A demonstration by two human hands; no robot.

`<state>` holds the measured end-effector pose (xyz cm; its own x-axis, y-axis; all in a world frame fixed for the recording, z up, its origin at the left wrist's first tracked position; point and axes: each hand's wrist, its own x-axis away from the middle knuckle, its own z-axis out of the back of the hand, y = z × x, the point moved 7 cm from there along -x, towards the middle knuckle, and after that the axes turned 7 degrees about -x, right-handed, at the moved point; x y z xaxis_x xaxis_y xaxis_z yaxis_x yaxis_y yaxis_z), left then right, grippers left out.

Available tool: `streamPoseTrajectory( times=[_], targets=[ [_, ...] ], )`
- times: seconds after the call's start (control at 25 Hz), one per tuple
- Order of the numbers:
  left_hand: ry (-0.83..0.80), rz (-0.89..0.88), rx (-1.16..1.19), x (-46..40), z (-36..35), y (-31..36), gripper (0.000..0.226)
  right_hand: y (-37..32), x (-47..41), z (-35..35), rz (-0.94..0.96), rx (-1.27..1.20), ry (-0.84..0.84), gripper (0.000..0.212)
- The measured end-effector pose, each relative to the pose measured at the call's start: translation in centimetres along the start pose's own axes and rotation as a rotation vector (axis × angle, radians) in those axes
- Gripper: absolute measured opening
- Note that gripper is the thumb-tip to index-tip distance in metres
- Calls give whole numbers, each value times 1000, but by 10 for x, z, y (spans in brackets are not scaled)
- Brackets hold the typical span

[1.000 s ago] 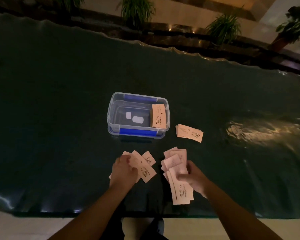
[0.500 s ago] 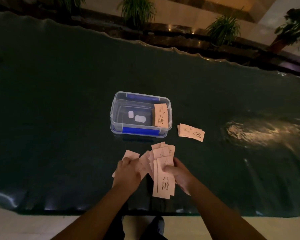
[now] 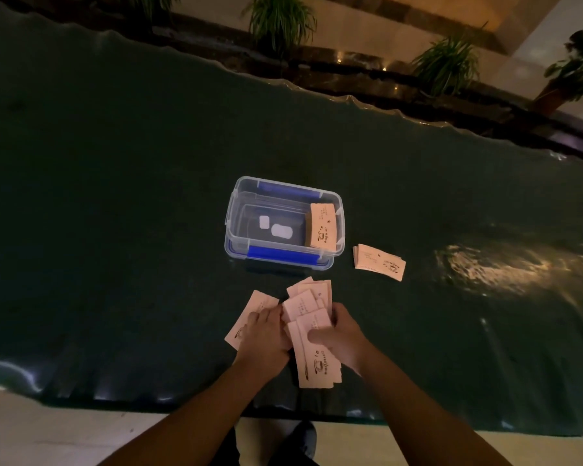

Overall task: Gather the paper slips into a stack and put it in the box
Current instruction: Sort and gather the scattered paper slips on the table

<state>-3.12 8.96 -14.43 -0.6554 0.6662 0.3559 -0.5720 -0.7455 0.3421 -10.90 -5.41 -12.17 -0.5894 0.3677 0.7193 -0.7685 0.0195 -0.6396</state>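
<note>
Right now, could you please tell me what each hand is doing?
Left hand: pressing on loose slips.
Right hand: closed on a fanned bundle of slips.

Matt paper slips (image 3: pixel 312 334), clear glossy plastic box (image 3: pixel 236 237), dark cloth (image 3: pixel 115 196).

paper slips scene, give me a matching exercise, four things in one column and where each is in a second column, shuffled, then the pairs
Things:
1. stack of slips in the box
2. small pile of slips
3. fanned slips
4. clear box

Places:
A. on the dark table, right of the box
B. under both hands, near the table's front edge
C. leaning against the box's right wall
D. middle of the table, lid off, blue clips on its long sides

Pairs: 1-C, 2-A, 3-B, 4-D
</note>
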Motion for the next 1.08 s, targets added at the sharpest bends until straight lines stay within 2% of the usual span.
streamPoseTrajectory(
  times=[0.12, 0.24, 0.32, 0.44, 0.56, 0.68, 0.76, 0.92, 1.08],
  targets=[
    [42, -97, 66, 5, 6, 4, 58, -14, -4, 12, 24, 183, -66, 67],
    [63, 11, 302, 12, 9, -5, 62, -21, -8, 24, 12, 442, -147, 81],
    [97, 12, 325, 18, 9, -8, 58, -23, -9, 25, 40, 600, -180, 95],
    [230, 94, 215, 32, 18, -28, 51, -25, -10, 12, 118, 731, -246, 94],
    [162, 372, 76, 38, 22, -66, 80, -25, -11, -3, 173, 861, -266, 96],
    [63, 418, 70, 29, 24, -74, 89, -28, -10, -13, 239, 939, -270, 100],
    [41, 441, 106, 25, 26, -74, 86, -30, -8, -16, 269, 951, -277, 106],
    [-16, 515, 259, 22, 22, -79, 77, -34, -5, -14, 288, 1014, -249, 105],
    [-60, 514, 427, 17, 21, -77, 38, -30, -3, -9, 223, 897, -247, 100]
  ],
)
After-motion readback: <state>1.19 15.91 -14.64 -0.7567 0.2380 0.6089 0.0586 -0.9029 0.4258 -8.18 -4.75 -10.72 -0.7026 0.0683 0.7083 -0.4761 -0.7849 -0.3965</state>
